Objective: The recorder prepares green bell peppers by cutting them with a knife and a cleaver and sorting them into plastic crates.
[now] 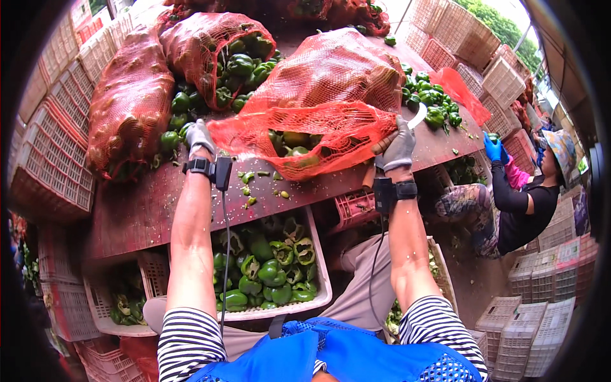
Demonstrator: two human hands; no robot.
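My left hand [201, 137], in a grey glove, is closed on the left edge of a red mesh bag's [248, 130] open mouth. My right hand [401, 145], gloved too, grips the right edge, so the mouth is stretched wide between them. Green bell peppers [296, 141] show inside the opening, and the full body of the bag bulges behind it on the table. A curved pale blade [418, 116] sticks out beyond my right hand; its handle is mostly hidden by the fingers. Bits of cut green pepper [248, 181] lie on the table below the bag.
Other full mesh bags [130, 105] and a pile of peppers [433, 102] share the red table [137, 219]. Below its edge, near my lap, stands a white crate [323, 280] of peppers. A co-worker [528, 197] in blue gloves sits at right. Stacked crates [54, 159] line both sides.
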